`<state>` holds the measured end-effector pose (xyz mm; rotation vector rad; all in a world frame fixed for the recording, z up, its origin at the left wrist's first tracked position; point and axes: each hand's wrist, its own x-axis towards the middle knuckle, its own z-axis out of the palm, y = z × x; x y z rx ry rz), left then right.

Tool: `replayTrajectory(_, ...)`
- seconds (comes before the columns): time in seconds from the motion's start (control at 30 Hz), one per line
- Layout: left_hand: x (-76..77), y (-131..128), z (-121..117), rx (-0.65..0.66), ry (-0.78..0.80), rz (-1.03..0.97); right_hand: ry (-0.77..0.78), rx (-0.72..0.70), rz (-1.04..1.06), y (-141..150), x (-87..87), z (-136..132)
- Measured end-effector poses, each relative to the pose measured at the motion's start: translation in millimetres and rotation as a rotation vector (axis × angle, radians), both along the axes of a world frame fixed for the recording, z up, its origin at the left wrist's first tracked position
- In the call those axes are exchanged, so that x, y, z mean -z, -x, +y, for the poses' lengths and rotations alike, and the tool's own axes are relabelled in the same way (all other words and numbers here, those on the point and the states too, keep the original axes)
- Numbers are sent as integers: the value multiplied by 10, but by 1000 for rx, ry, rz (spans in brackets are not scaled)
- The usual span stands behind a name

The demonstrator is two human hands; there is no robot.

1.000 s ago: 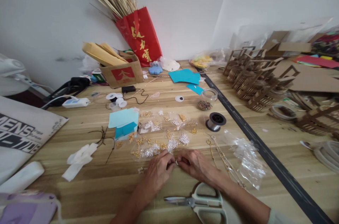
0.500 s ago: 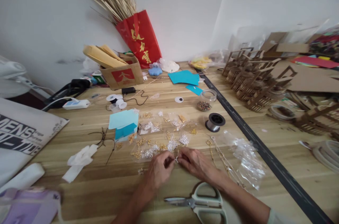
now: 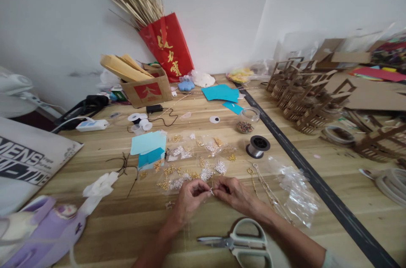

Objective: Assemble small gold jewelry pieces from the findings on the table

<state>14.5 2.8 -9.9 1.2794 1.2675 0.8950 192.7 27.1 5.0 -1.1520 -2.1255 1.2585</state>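
My left hand [image 3: 189, 200] and my right hand [image 3: 234, 194] meet low in the middle of the wooden table [image 3: 133, 221]. Both pinch a tiny silver metal piece [image 3: 211, 192] between their fingertips. Just beyond the fingers lie small clear bags of gold and silver findings [image 3: 193, 166]. A gold chain [image 3: 269, 196] runs along the table by my right wrist. Scissors with pale handles [image 3: 241, 244] lie under my right forearm.
A wire spool [image 3: 258, 146] and a bead jar [image 3: 248, 119] stand behind the bags, with blue paper [image 3: 147, 146], a clear plastic bag [image 3: 296, 194], a cardboard box [image 3: 144, 84], a red bag of dried stalks [image 3: 166, 46] and wooden frames [image 3: 304, 94]. A purple object [image 3: 47, 234] sits lower left.
My hands stay pinched together and have crept slightly away from me. The purple object at the lower left has come further into view.
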Motion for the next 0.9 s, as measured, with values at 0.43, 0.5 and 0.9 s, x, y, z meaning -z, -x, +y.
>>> replayTrajectory(0.43, -13, -65, -54, -48, -208, 202, 49, 7, 17, -3, 37, 6)
replayTrajectory(0.5, -6, -66, -56, -32, -191, 178, 69, -1, 50, -7, 39, 10)
replayTrajectory(0.9, -46, -47, -60, -34, -69, 41, 212, 33, 146, 9, 3, 12)
